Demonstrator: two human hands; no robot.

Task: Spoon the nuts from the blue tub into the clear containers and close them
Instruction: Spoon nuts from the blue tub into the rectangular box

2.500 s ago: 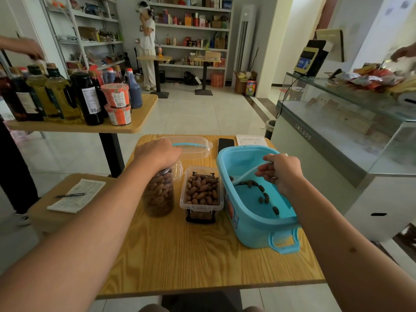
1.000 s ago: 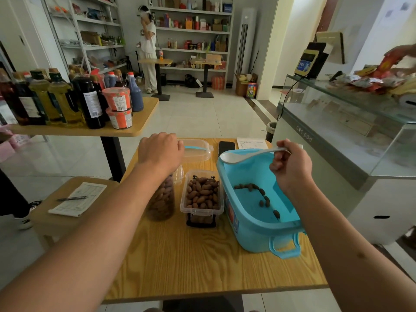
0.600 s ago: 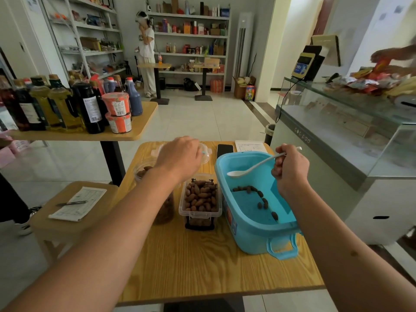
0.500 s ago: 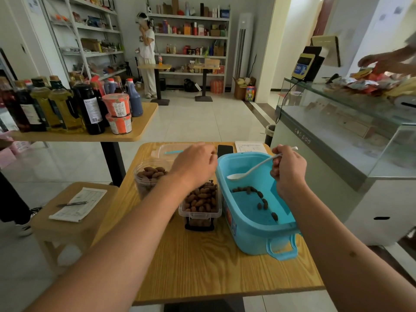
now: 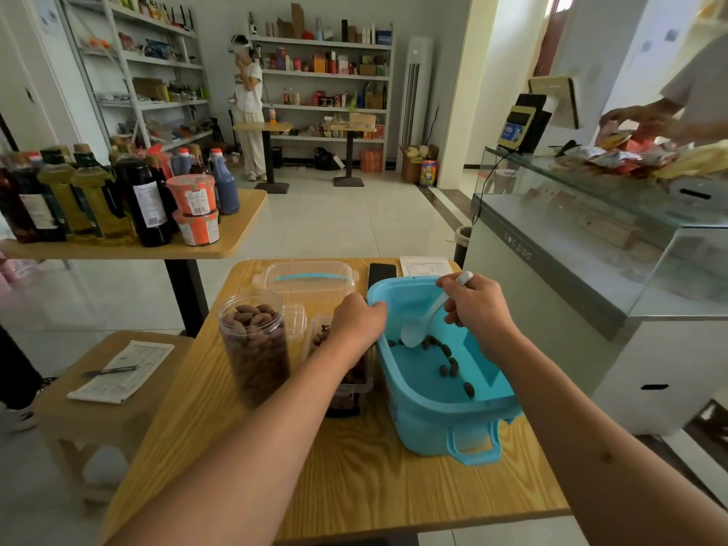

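Over the blue tub [image 5: 441, 407], right hand [image 5: 474, 309] tilts the spoon [image 5: 421, 327] down.

On the table [image 5: 354, 482], jar [image 5: 254, 348] stands left, box [image 5: 354, 384] middle, tub [image 5: 433, 411] right, lid [image 5: 305, 277] behind.

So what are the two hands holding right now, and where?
The right hand grips the white spoon by the upper end of its handle. The left hand grips the blue tub at its left rim.

Black phone [image 5: 381, 272] and paper slip [image 5: 424, 266] at table's far edge; bottles [image 5: 143, 199] on side table [image 5: 236, 226]; pen [image 5: 110, 372] on form [image 5: 122, 372].
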